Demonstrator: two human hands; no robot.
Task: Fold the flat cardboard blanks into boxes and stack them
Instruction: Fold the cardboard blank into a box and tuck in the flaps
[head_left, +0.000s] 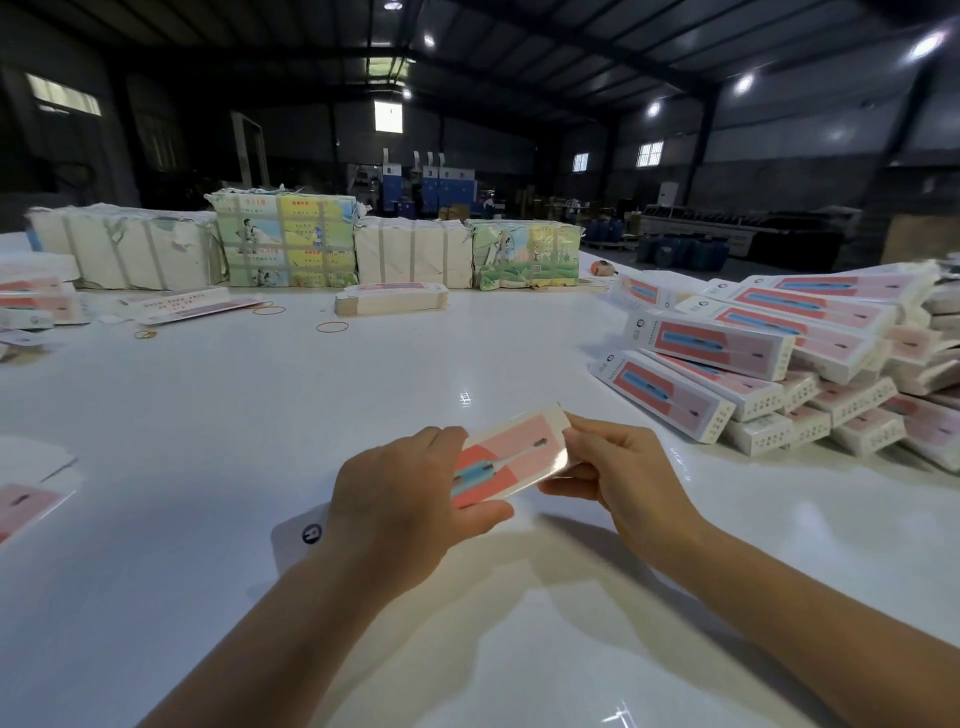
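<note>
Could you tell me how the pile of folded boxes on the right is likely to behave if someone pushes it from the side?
The pile of folded boxes looks loosely stacked, boxes lying at differing angles, so it would probably slide apart rather than move as one. The boxes seem hollow cardboard, likely light. The glossy white table may let them skid easily.
</note>
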